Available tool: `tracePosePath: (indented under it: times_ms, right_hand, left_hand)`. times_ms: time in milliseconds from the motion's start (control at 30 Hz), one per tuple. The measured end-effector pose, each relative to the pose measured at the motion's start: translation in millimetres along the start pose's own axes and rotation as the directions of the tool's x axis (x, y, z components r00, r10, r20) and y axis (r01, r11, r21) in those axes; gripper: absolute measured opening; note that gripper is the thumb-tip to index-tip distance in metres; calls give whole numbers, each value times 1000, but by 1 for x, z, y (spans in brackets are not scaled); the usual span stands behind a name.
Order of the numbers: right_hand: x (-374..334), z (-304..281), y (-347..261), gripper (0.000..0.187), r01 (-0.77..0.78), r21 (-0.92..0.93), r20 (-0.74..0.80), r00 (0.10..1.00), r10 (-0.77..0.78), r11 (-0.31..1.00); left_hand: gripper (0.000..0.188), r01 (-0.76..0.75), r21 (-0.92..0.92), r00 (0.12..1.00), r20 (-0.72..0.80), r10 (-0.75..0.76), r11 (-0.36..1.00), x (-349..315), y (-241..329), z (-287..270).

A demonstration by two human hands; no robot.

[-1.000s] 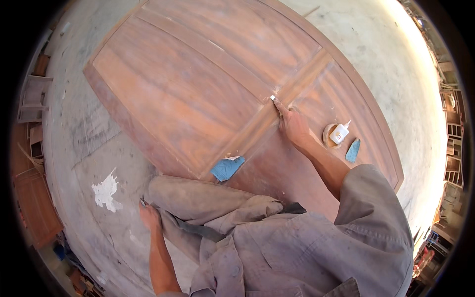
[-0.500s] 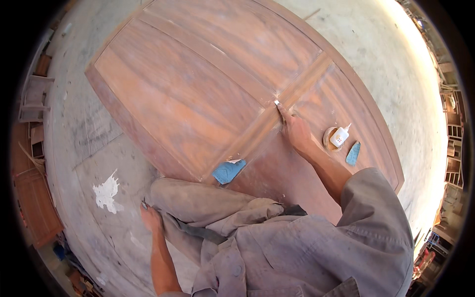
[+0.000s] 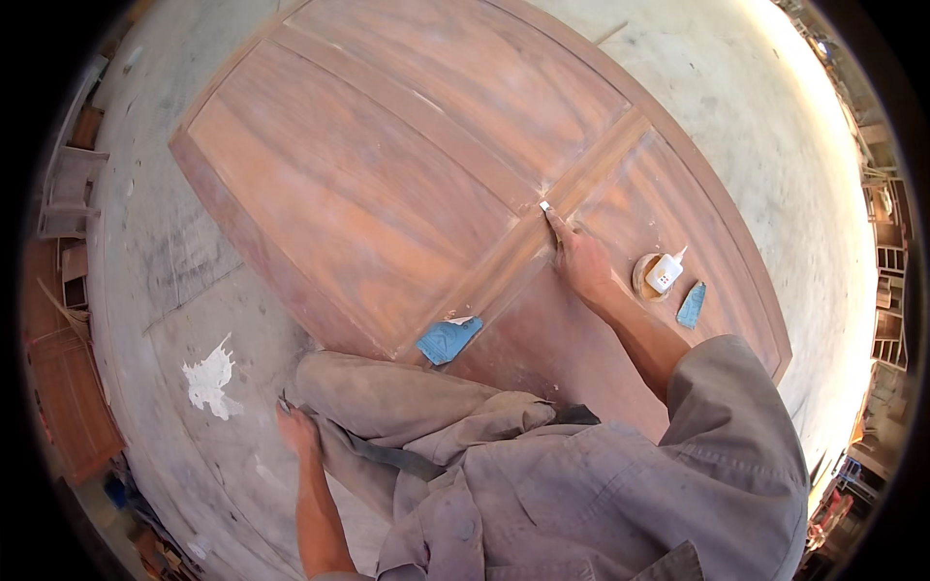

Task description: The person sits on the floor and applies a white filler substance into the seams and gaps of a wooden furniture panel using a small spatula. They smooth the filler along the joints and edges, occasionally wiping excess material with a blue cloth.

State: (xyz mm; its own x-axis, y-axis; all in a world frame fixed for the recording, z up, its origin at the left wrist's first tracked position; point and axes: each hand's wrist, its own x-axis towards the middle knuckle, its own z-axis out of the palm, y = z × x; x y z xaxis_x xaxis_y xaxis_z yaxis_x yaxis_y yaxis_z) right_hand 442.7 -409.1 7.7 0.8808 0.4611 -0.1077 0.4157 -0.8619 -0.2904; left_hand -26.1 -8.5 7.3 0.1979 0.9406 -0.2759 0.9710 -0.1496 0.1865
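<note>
A large wooden panel door (image 3: 339,194) with several framed panels lies flat in front of me. My right hand (image 3: 581,263) rests over its cross rail, fingers closed round a small flat tool with a bright square tip (image 3: 545,206). That tip is at the joint where the rail meets the middle upright, with pale dust around it. Most of the tool is hidden under my fingers. Beside my bent knee at the left, my left hand (image 3: 296,426) is closed on a small dark thing (image 3: 283,398), too small to name.
Near my right forearm a white squeeze bottle (image 3: 664,273) lies on a round tin-like lid (image 3: 642,279). A blue sandpaper strip (image 3: 691,305) is next to it. Folded blue sandpaper (image 3: 449,340) lies by my knee. A white patch (image 3: 211,380) marks the grey floor (image 3: 194,281).
The tool's bright tip has shifted very slightly toward me at the joint. My left hand and the things on the door have stayed in place.
</note>
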Motion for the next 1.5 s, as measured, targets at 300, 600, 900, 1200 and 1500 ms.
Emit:
tracePosePath:
  times_ms: [300, 600, 900, 1200, 1500]
  right_hand:
    - [13, -7, -8, 63, -8, -22, 20, 1000, 9, 1000]
    - [20, 4, 2, 61, 5, -14, 9, 1000, -5, 1000]
    - [22, -5, -1, 63, 2, -13, 50, 999, -2, 1000]
    - [14, -4, 5, 65, 73, -92, 109, 992, -62, 993]
    - [-2, 1, 10, 66, 104, -63, 60, 993, -100, 993]
  left_hand:
    - [51, -44, 11, 998, -54, 44, 999, -2, -2, 2]
    - [51, -80, 46, 995, -52, 82, 996, -4, 7, 0]
    - [52, -46, 47, 999, -22, 47, 998, -6, 15, -3]
    - [51, -133, 58, 985, -103, 138, 989, 1, -10, 6]
    - [50, -19, -6, 998, -68, 19, 1000, -1, -7, 8]
